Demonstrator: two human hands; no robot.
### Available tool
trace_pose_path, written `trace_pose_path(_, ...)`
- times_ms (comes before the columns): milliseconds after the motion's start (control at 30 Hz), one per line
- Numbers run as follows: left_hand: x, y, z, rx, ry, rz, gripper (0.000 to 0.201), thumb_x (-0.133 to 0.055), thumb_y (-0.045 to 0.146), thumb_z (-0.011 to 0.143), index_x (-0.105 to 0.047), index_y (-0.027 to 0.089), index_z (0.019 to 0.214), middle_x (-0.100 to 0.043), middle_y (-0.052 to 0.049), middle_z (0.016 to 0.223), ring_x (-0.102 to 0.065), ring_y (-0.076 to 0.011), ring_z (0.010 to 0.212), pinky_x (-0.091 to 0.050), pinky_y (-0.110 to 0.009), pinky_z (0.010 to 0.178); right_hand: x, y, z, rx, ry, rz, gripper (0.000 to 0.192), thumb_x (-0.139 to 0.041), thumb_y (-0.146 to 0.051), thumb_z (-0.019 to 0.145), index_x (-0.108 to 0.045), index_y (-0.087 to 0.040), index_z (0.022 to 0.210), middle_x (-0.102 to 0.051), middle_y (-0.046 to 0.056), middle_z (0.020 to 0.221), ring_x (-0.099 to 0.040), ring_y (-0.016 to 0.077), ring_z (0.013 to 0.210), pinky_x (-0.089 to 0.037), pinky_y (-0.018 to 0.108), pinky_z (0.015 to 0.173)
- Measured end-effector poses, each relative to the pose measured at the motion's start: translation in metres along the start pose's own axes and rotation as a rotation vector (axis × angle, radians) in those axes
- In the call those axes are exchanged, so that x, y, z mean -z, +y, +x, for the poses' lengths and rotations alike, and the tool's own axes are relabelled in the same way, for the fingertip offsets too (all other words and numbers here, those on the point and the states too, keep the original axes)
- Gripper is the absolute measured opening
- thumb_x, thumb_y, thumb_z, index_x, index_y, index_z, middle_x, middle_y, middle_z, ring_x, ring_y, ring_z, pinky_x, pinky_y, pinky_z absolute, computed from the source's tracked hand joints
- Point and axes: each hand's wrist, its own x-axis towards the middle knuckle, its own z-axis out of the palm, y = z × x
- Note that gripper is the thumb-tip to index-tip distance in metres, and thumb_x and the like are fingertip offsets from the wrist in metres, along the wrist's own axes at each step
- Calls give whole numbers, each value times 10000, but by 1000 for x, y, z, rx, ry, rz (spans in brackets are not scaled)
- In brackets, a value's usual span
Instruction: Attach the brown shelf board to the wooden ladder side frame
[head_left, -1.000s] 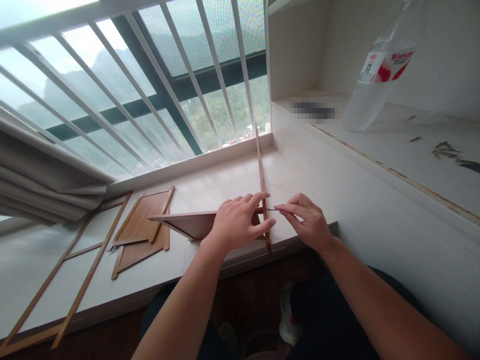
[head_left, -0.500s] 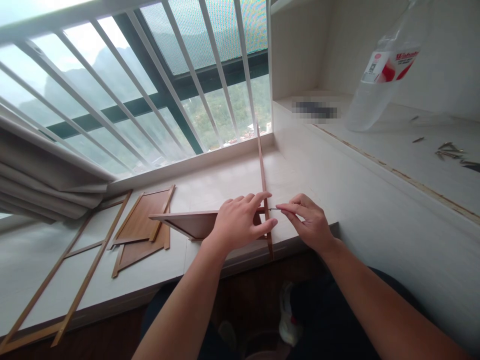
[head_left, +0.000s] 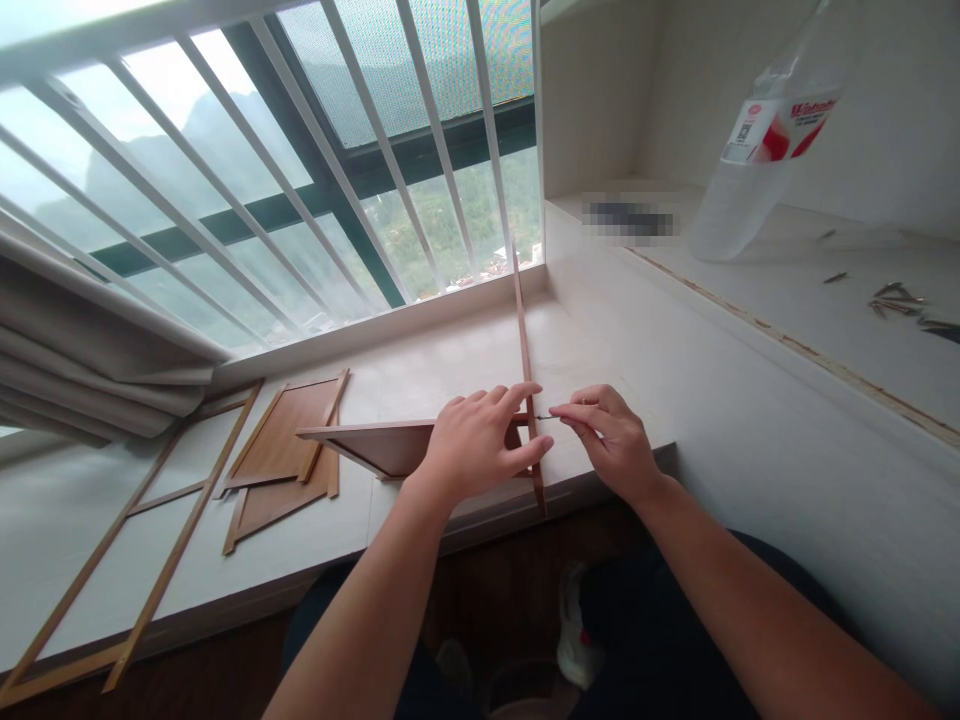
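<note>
The left hand (head_left: 476,450) clamps the brown panel (head_left: 375,445) against the upright strip (head_left: 527,400) on the near ledge (head_left: 450,370); the right hand (head_left: 611,440) pinches a screw (head_left: 546,417), which may slip or skew.

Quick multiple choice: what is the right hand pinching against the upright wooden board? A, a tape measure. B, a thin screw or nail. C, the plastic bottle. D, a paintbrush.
B: the right hand pinches a thin metal screw or nail with its tip at the upright board, while the left hand steadies the board joint; the plastic bottle stands apart on the shelf.
</note>
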Motion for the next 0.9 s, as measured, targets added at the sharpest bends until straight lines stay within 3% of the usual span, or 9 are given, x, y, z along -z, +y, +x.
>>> trace_pose_path(233, 0, 0, 0, 1, 0, 10, 572, -450, 679, 936, -448, 387, 1428, -707, 3, 1240, -686, -285, 1094, -497, -434, 905, -5, -5, -2, 5, -43, -11, 234, -578, -146, 987, -749, -262, 1097, -671, 66, 999, -602, 196, 974, -538, 380, 854)
trace_pose_path(500, 0, -1, 0, 5, 3, 1, 575, -466, 676, 929, -458, 391, 1428, -706, 0, 1237, -686, -270, 1092, -497, -411, 917, -4, -4, 0, -43, 63, -65, 183, -605, -195, 980, -745, -241, 1089, -620, 80, 1002, -617, 195, 959, -545, 386, 852)
trace_pose_path(900, 0, 0, 1, 4, 3, 8, 577, -462, 673, 931, -457, 384, 1431, -709, -4, 1245, -686, -272, 1092, -493, -415, 911, -6, -5, -1, -41, 47, -83, 181, -616, -203, 974, -754, -239, 1086, -597, 69, 947, -603, 183, 906, -544, 365, 803)
